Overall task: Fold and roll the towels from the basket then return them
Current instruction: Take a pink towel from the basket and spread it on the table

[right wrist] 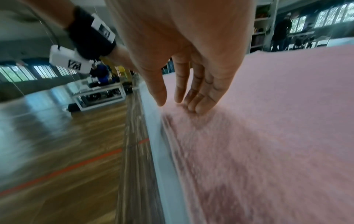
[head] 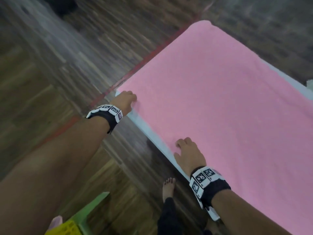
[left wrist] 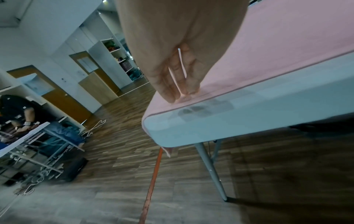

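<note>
The towel (head: 220, 102) lies spread flat on the table (head: 144, 128), covering nearly all of the top, with its long axis running away from the person toward the far end. Its near long edge sits just inside the table's near edge, where a thin strip of bare top shows, and one corner hangs over the table's left end in the left wrist view.

Both hands are on that near edge, well apart along it. The left hand (head: 126, 100) is at the near left corner, fingers straight and pressed down on the hem; it grips nothing. The right hand (head: 188, 153) rests further along the same edge, fingers loosely extended, tips touching the pile, thumb clear of it; it also holds nothing.

So the bulk of the towel lies ahead of and to the right of both hands. A lengthwise fold would likely mean pinching this near edge and carrying it across the short axis to the far edge.

The basket (head: 66, 228) sits low at the person's left, beside a green stool (head: 91, 207), well apart from the towel.
</note>
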A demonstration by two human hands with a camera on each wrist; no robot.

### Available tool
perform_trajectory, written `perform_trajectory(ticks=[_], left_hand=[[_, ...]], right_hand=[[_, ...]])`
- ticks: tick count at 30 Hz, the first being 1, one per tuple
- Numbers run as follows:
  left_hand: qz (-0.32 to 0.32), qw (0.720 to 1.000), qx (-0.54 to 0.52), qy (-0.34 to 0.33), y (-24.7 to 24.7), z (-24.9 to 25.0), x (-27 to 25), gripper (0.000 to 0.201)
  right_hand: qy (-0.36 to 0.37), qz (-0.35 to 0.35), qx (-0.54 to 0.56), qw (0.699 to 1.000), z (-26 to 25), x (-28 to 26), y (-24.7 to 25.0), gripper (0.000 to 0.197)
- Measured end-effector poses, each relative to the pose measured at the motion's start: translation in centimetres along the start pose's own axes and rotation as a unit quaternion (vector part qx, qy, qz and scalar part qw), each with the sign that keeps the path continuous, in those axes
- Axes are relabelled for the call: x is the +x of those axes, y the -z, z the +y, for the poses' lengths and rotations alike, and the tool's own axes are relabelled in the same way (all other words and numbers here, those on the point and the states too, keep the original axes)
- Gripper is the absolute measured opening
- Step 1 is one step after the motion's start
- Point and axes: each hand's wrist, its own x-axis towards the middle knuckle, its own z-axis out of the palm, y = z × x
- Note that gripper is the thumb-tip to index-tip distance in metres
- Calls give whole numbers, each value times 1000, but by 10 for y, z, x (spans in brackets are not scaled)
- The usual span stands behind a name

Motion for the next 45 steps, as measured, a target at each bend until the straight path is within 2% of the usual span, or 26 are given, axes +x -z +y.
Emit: perform_trajectory(ticks=[3,7,12,20,23,27,30,38,41,43,45], left_hand=[[0,999,-10,-41,1,-21,23,38],[-43,992,1,-117,6,-47,42,37],[-46,987,22,-154,13,-58,47,28],[-73,987,64,-125,17,-52,42,27],[-55,989,64,-123,19,-54,34,22],[-14,989,59,-132,31,-73,12,12],[3,991,56,-119,37,-85,-5,13],[-19,993,96,-72,33,-97,-31,15],[-49,991,122,-17,28,-87,-40,24],[-60,988,139,23,15,-75,-56,40],[-95,985,142,37,-11,-57,-81,46]], right_hand=[[-4,10,-13,1000,1,4,-6,30],[-13,13,-15,1000,-2,5,-6,26],[-16,26,-26,999,-6,4,-10,22],[-47,3,-20,999,-19,6,-5,19],[-54,14,6,998,-23,2,1,17],[-30,29,41,998,-37,-11,-1,11],[-9,34,50,998,-49,-19,-5,9],[-5,20,65,998,-56,-30,-14,13],[12,-13,79,997,-53,-32,-20,16],[25,-62,85,994,-45,-42,-25,23],[24,-82,90,992,-30,-58,-30,24]])
